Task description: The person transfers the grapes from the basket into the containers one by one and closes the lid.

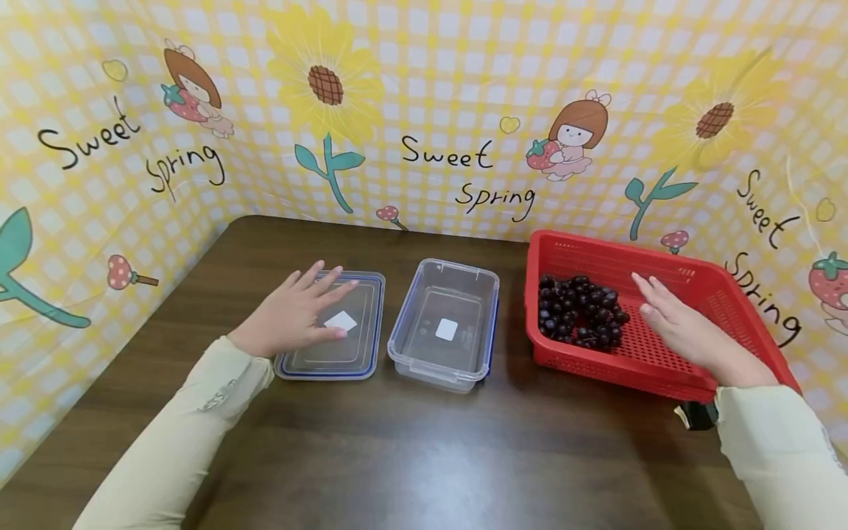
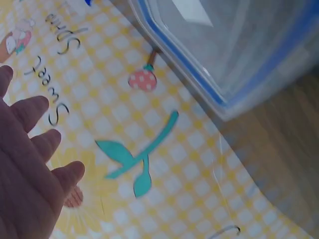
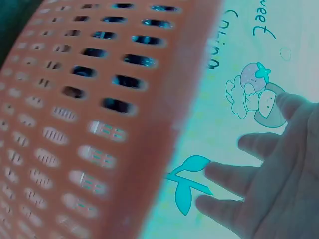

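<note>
My left hand [image 1: 296, 313] hovers with spread fingers over a clear lid [image 1: 361, 346] with a blue seal on the left of the table. Right of the lid stands a clear plastic container [image 1: 457, 361], with a white label on its bottom. In the head view, my right hand [image 1: 689, 331] is held with straight fingers above the red perforated basket [image 1: 596, 361]. A bunch of dark grapes [image 1: 583, 305] lies in the basket's left part. Neither hand holds anything. In the right wrist view, the basket's side wall [image 3: 149, 149] stands beside the fingers.
A dark brown wooden table [image 1: 397, 456] bears all these things. Behind and at both sides hangs a yellow checked cloth [image 1: 437, 96] with flowers and lettering. A small black object [image 1: 698, 416] shows by the basket's front right, partly hidden under the right sleeve.
</note>
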### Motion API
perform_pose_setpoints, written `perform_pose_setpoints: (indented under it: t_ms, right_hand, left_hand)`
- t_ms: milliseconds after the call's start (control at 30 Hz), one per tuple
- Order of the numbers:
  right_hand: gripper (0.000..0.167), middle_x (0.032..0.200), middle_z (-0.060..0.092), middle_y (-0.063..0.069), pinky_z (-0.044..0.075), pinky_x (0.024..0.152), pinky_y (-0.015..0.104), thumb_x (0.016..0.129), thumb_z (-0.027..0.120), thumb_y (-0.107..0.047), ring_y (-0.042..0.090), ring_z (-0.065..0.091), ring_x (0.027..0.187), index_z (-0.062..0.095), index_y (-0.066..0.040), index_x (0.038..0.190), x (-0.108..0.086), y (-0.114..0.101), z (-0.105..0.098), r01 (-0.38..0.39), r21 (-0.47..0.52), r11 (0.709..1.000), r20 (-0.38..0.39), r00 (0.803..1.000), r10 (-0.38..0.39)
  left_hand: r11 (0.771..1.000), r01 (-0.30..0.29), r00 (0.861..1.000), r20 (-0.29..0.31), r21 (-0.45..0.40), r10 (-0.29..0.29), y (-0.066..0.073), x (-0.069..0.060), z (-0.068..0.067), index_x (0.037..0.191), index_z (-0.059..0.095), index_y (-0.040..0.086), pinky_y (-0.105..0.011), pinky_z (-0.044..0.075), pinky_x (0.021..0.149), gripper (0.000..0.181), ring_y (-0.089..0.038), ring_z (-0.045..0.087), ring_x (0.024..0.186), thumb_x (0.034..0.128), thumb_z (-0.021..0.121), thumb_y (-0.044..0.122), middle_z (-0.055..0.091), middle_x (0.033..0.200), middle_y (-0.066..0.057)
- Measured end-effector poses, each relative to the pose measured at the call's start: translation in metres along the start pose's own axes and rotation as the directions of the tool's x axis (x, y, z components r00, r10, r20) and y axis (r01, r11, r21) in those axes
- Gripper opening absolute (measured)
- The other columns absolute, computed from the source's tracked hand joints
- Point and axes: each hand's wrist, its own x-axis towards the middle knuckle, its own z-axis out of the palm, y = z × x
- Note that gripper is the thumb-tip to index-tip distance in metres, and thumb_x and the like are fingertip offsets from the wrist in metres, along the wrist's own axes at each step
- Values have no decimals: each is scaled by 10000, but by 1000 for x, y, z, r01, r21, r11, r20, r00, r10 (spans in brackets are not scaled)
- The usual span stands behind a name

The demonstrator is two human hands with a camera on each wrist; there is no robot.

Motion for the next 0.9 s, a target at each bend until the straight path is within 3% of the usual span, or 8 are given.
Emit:
perform_pose_setpoints:
  t_ms: [100,200,333,633,767,900]
  right_hand:
    - [704,1532,24,333,143,982,738,1033,317,-435,545,63,1363,-9,-66,1535,7,-1,-7,-38,51,998,54,998,35]
    - [757,1529,69,333,170,989,723,1013,352,-486,560,131,1341,-11,-78,1537,14,-3,-12,-92,38,995,114,990,87]
    - [783,1504,120,365,217,976,718,1003,385,-492,569,179,1319,19,-47,1533,21,-6,-18,-103,2,995,160,982,102]
    - [779,1502,98,375,223,977,718,1002,413,-472,570,127,1332,62,-16,1528,34,-5,-24,-131,35,991,234,965,119]
    - [809,1484,135,389,404,900,612,990,455,-460,536,316,1266,69,20,1515,38,0,-25,-145,40,989,252,959,130]
    - [839,1471,160,393,497,799,507,974,505,-428,519,450,1162,53,39,1506,41,3,-25,-202,71,977,288,942,174]
  left_hand:
    - [999,-48,998,32,-24,49,6,13,3,1496,329,79,-628,175,1077,845,-441,128,1409,855,614,551,274,1531,-201]
    - [995,-92,993,76,-30,94,13,26,5,1499,323,81,-623,169,1083,914,-428,124,1414,807,646,582,292,1530,-174]
    - [988,-149,983,104,-31,152,21,41,9,1491,344,81,-615,175,1087,984,-408,146,1417,749,665,642,317,1524,-152]
    - [980,-191,968,157,-51,197,30,59,24,1492,329,58,-603,170,1094,1080,-398,162,1416,690,680,690,316,1526,-142]
    - [980,-194,967,157,-52,199,30,64,29,1494,321,52,-601,169,1095,1088,-392,163,1418,692,666,701,318,1527,-140]
    - [980,-181,971,146,-82,192,30,68,30,1502,304,60,-595,145,1104,1094,-377,140,1426,694,664,704,299,1537,-130]
